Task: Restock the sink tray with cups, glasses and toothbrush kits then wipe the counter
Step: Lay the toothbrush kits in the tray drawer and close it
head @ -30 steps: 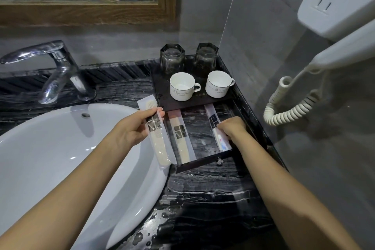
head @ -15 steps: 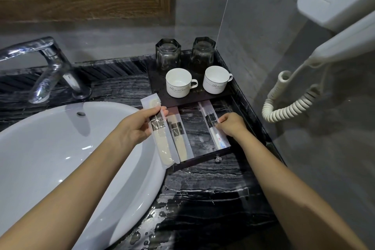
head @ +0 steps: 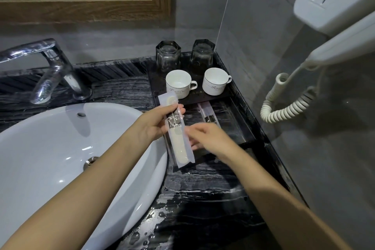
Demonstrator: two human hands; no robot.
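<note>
left hand point(head: 156, 126): clasps comb packet point(head: 178, 134) | right hand point(head: 207, 138): blurred, fingers loosely spread, grip unclear

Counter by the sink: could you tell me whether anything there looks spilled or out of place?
Yes. Water is pooled and beaded on the dark counter in front of the tray, next to the sink, so it needs wiping. The cups and glasses stand neatly on the tray.
</note>
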